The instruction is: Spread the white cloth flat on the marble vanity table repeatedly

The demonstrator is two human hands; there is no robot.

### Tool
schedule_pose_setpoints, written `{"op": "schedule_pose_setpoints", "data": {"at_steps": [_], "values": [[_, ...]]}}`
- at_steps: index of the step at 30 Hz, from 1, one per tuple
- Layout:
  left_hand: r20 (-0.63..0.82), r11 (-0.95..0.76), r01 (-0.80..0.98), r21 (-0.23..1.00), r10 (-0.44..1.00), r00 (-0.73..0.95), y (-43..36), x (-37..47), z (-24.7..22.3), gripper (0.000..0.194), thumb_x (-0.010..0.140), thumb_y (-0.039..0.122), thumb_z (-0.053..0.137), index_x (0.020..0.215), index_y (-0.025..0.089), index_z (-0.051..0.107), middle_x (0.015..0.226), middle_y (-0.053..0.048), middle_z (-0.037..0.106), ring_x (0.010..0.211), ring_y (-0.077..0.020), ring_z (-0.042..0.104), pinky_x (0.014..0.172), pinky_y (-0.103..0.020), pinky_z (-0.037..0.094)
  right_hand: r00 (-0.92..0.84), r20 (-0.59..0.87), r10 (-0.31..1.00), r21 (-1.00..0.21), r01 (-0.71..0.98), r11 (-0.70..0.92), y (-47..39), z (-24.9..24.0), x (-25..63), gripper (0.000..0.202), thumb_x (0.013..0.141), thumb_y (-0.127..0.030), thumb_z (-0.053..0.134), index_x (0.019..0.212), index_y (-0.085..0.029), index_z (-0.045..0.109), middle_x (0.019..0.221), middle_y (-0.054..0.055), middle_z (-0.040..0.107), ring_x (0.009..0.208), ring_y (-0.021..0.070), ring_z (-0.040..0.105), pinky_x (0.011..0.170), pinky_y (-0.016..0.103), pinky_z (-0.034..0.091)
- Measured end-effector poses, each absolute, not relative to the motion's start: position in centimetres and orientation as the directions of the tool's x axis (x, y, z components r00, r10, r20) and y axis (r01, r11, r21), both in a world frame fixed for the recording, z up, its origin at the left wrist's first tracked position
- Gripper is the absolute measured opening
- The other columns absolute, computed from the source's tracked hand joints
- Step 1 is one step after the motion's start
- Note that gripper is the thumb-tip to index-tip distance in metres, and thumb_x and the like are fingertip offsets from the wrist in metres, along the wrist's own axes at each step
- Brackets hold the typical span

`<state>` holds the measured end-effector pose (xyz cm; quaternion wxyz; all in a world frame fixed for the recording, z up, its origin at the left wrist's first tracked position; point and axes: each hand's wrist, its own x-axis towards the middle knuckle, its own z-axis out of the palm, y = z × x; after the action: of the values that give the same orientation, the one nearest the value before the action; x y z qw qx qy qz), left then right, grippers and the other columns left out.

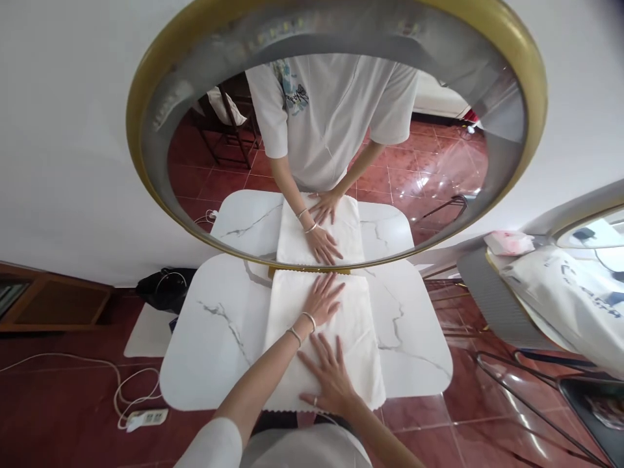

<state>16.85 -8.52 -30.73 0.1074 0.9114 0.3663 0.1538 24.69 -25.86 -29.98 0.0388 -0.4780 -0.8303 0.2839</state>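
A folded white cloth (287,331) with scalloped edges lies flat across the middle of a white marble-patterned table (205,364). My left hand (324,299), with two bracelets at the wrist, rests open on the cloth's far half. Nearer to me, my right hand (332,380) lies on the cloth with its fingers spread and a ring on one of them. Both palms face down, and neither hand grips anything. The round gold-framed mirror (453,169) above the table's far side reflects my torso, both hands and the cloth.
A power strip (147,419) with a white cable lies on the red tiled floor at left. Beside the table is a black bag (163,289). To the right, a white printed bag (570,286) and a pink-and-white packet (509,242) sit on another surface.
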Motion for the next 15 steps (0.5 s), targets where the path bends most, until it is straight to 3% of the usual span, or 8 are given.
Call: {"op": "schedule_pose_setpoints", "data": {"at_steps": [10, 15], "values": [[0.148, -0.703, 0.659, 0.269, 0.706, 0.693, -7.7, 5.3, -30.5, 0.055, 0.093, 0.033, 0.043, 0.146, 0.024, 0.032, 0.16, -0.008, 0.012, 0.147, -0.0242, 0.01, 0.118, -0.048, 0.015, -0.76, -0.16, 0.629, -0.648, 0.562, 0.514, -23.0, -26.9, 15.1, 0.069, 0.091, -0.058, 0.045, 0.15, -0.036, 0.016, 0.157, 0.008, -0.015, 0.145, 0.032, -0.008, 0.113, 0.063, -0.005], [0.082, -0.638, 0.724, 0.262, 0.762, 0.642, -6.8, -2.5, -30.1, 0.056, 0.093, 0.031, 0.042, 0.148, 0.023, 0.03, 0.159, -0.008, 0.017, 0.146, -0.0244, 0.014, 0.118, -0.049, 0.017, -0.804, -0.099, 0.587, -0.671, 0.49, 0.557, -22.0, -26.1, 9.0, 0.068, 0.09, -0.057, 0.047, 0.149, -0.031, 0.025, 0.158, 0.008, -0.006, 0.146, 0.028, -0.005, 0.115, 0.059, -0.002]]}}
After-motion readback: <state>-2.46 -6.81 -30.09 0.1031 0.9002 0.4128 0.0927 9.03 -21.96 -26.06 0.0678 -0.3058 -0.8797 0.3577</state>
